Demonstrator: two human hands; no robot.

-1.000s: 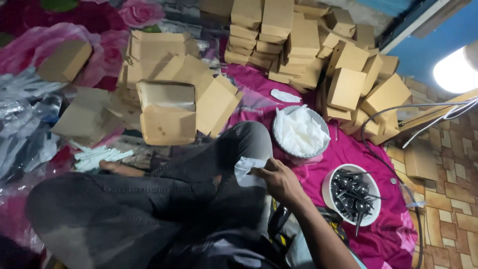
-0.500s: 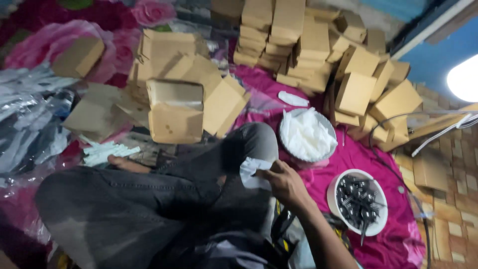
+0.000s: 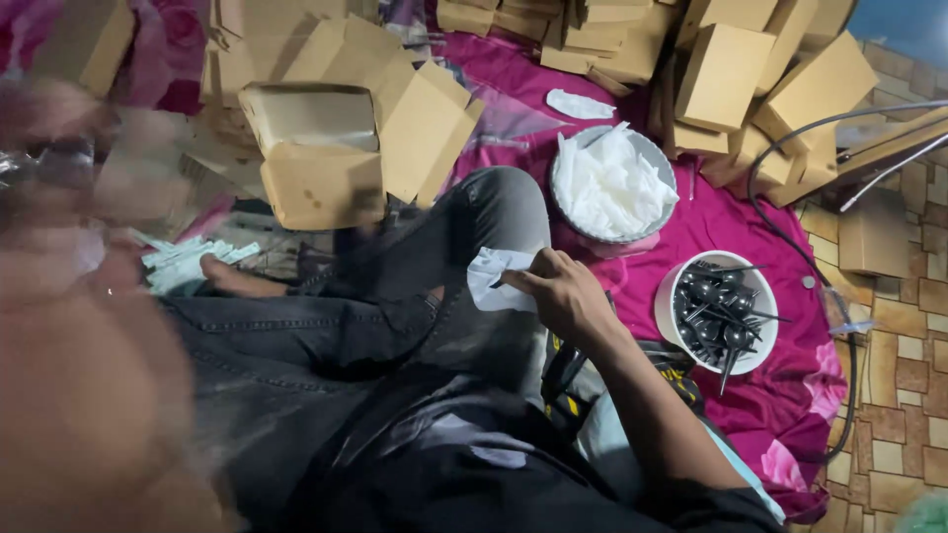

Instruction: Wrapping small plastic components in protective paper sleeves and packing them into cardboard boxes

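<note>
Over on the right hand (image 3: 561,294): closed in a pinch on one small white plastic pouch (image 3: 497,279), thumb and fingertips at its right edge, holding it just above the bent knee in dark jeans (image 3: 474,222). Down the left side, only a pale, smeared blur right up against the lens, likely the left hand (image 3: 79,375); no telling whether spread or closed, or what it carries.

Judging the state of the work by the supplies: heaped high with more crinkled white pouches in the round white bowl (image 3: 664,158), and another lying loose on the magenta cloth (image 3: 691,237) behind it. Packed too, the second white bowl (image 3: 668,296), with glossy black knobbed pins (image 3: 719,311), thin stems sticking out at all angles. So plenty on hand in both bowls, just the one pouch out and gripped.

Around all that, stacked and tumbled in a wide arc: plain brown cardboard boxes (image 3: 316,148), matte, flat-sided, mostly closed. By the bare foot (image 3: 229,279), a loose fan of pale green-white strips (image 3: 188,262). Along the right, looping over cloth and brick-pattern floor (image 3: 899,336), a thin dark cable (image 3: 780,232).
</note>
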